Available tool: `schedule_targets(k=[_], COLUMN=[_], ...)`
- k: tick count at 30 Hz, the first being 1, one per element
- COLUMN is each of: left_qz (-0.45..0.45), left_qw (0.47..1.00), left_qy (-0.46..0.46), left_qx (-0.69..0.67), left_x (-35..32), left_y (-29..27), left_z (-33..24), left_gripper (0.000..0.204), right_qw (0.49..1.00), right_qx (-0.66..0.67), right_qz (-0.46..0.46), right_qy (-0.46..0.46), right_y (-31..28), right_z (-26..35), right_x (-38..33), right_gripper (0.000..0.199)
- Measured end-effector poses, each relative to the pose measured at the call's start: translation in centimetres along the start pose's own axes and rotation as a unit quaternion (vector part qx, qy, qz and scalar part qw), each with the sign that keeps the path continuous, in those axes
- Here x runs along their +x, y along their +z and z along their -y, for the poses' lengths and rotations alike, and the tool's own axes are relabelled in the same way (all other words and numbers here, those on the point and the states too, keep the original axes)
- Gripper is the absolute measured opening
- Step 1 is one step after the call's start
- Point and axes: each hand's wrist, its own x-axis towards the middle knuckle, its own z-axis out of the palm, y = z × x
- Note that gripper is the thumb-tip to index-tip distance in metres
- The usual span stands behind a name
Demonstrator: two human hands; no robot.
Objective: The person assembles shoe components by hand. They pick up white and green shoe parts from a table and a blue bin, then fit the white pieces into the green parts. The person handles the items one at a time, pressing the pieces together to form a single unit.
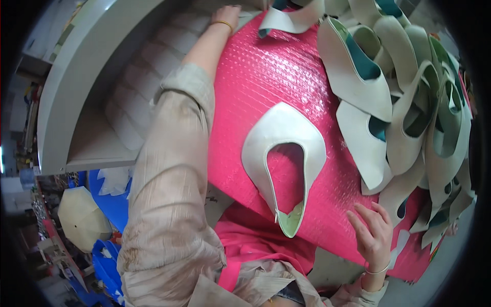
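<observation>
A pale cream shoe upper [283, 148], cut in a pointed horseshoe shape, lies flat on a bright pink quilted sheet [266, 77]. My right hand [373, 233] rests open on the sheet just right of the upper's heel end, holding nothing. My left hand [226, 15] reaches far forward to the sheet's top edge, beside another cream upper [289, 20]; its fingers are partly hidden, and whether it grips anything is unclear. A thin bangle circles each wrist.
A large heap of cream shoe uppers with teal and pale green linings [409, 97] covers the right side of the sheet. A grey shelf unit [76, 102] stands at left. Blue items and a pale round object [82, 217] lie lower left.
</observation>
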Motion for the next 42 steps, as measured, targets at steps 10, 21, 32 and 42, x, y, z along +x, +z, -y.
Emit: schedule_targets(k=[10, 21, 32, 42], left_qz=[-0.047, -0.133, 0.152, 0.106], left_qw=[0.989, 0.872, 0.779, 0.884], left_qy=[-0.111, -0.137, 0.002, 0.432], left_qx=[-0.081, -0.45, -0.608, -0.141], left_x=[2.1, -4.2, -15.0, -32.1], left_y=[1.8, -15.5, -36.7, -26.6], left_z=[3.9, -2.1, -9.3, -23.5], left_gripper=[0.02, 0.022, 0.031, 0.05], right_qw=[0.994, 0.943, 0.673, 0.533], right_qx=[0.004, 0.331, 0.736, 0.743], right_qz=[-0.018, -0.023, -0.059, -0.321], right_qy=[0.105, -0.021, -0.054, 0.245], right_y=[0.1, -1.0, 2.2, 3.2], right_z=[-0.5, 1.3, 6.2, 5.2], right_x=[-2.6, 11.1, 17.2, -4.0], right_gripper=[0.03, 0.024, 0.078, 0.039])
